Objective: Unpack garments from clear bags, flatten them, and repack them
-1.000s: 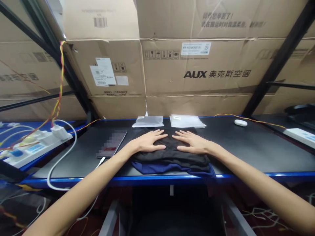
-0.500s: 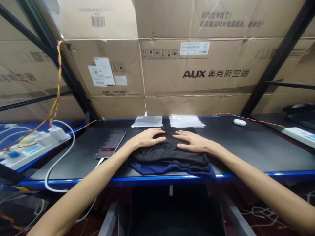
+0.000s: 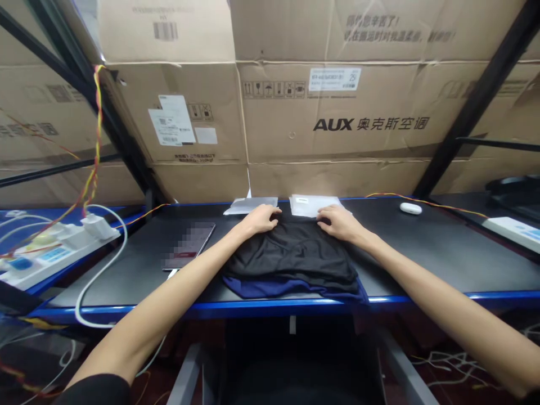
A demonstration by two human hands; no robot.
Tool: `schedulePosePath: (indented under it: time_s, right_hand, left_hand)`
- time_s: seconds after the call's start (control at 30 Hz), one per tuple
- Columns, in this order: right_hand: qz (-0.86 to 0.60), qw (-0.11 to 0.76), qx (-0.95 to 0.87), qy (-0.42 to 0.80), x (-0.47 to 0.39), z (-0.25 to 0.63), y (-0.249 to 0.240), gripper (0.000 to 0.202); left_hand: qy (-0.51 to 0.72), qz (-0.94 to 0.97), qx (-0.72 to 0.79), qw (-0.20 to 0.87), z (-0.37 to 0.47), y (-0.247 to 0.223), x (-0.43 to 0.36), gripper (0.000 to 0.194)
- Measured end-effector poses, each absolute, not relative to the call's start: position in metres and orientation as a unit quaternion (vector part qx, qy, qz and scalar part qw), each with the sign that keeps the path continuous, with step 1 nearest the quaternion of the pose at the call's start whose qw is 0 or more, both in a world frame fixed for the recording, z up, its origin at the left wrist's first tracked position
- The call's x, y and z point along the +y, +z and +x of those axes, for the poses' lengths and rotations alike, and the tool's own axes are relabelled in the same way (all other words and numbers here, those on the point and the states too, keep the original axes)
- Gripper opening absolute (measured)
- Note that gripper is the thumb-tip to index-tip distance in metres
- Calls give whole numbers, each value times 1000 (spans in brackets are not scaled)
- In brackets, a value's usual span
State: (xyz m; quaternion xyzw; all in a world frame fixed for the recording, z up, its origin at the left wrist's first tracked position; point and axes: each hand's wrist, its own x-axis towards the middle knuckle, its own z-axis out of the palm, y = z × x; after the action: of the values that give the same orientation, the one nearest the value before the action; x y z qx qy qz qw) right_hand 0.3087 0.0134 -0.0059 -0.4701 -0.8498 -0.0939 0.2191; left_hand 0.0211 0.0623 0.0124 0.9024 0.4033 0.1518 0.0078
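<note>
A black garment [image 3: 291, 253] of thin, wrinkled fabric lies on the black tabletop close to its front edge. Dark blue fabric [image 3: 270, 288] sticks out from under its near side. At the far left corner of the garment is my left hand [image 3: 262, 218], its fingers curled and closed on the cloth. My right hand [image 3: 340, 223] is closed in the same way at the far right corner, thumb and fingers bent together. The fingertips are partly hidden. Just beyond the hands lie two white flat packets, one at left [image 3: 248, 206] and one at right [image 3: 312, 205].
A phone [image 3: 189, 246] with a white cable lies left of my left forearm. Power strips [image 3: 54, 253] sit at both sides. A white earbud case [image 3: 410, 208] is at the right. Cardboard [image 3: 337, 140] forms the back wall, between dark metal posts.
Both hands have moved from lying flat on the middle of the garment to its far corners, where the fingers have curled closed. The garment's far edge is now more exposed.
</note>
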Motion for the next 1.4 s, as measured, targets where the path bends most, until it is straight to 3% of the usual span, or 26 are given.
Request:
schedulePosePath:
  time_s: [0.23,0.4,0.7,0.93,1.07,1.27,1.4]
  right_hand:
    - [-447,293,-842,-72,1,309,3,17]
    - [-430,286,-854,-63,-23,312,8,27]
    - [-394,187,-900,-16,-43,317,0,31]
    - [-396,227,-889,29,-63,317,12,29]
    - [-366,279,-882,101,-88,315,23,25]
    - [-357,220,-888,189,-114,314,28,25]
    - [-372,200,-886,193,-120,314,28,20]
  left_hand:
    - [227,896,379,-45,9,28,53,18]
    - [254,906,335,-55,-9,36,28,20]
    - [164,948,274,6,-26,23,-3,29]
    - [200,938,277,54,-37,34,-17,26]
    - [194,927,285,147,-51,52,-31,20]
    - [71,919,296,249,-67,64,-49,33]
    - [60,916,300,261,-72,64,-53,28]
